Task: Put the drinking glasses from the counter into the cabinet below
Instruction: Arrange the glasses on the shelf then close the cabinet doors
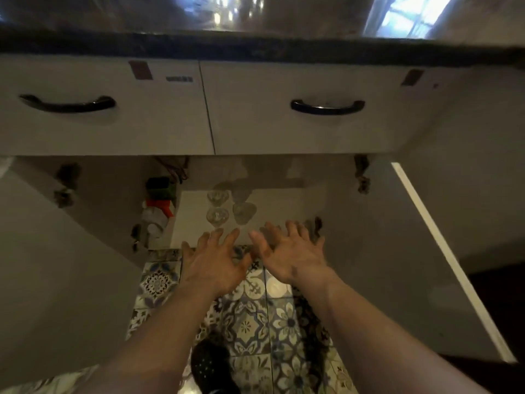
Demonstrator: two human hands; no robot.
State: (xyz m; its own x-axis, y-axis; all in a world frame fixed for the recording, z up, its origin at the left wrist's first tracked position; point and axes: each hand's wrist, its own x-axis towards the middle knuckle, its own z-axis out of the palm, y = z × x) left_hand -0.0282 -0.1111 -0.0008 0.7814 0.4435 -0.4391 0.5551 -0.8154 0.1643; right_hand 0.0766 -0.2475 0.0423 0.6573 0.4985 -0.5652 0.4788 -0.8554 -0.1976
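Observation:
Several clear drinking glasses stand in two short rows on the white shelf point(278, 209) of the open cabinet under the counter, among them a front left glass point(217, 215) and a front right glass point(244, 211). My left hand point(216, 261) and my right hand point(289, 251) hover side by side at the shelf's front edge, just in front of the glasses. Both hands have their fingers spread and hold nothing. The dark counter edge point(255, 48) runs across the top; what is on the counter is blurred.
Both cabinet doors stand open, the left door point(56, 280) and the right door point(397, 251). Two drawers with black handles point(326, 107) sit above the cabinet. A white bottle with a red part point(157, 214) stands at the shelf's left. Patterned floor tiles point(255, 322) and a dark slipper point(211, 362) lie below.

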